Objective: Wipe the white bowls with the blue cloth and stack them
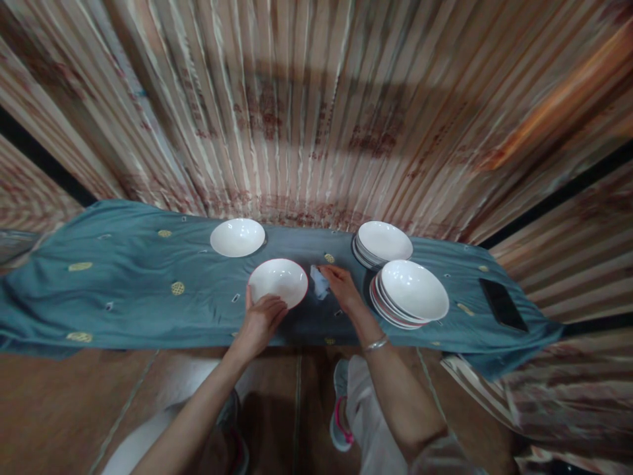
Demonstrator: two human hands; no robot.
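Bare arms reach a glossy round bowl and crumpled cloth.

Head view, forward and down, near above teal cloth

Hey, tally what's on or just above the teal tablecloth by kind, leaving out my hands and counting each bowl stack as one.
Bowl stacks: 2
Separate bowls: 2
Pale cloth: 1
Dark phone: 1
Total: 6

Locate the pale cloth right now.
In the head view, the pale cloth is in the right hand, just right of the red-rimmed bowl.
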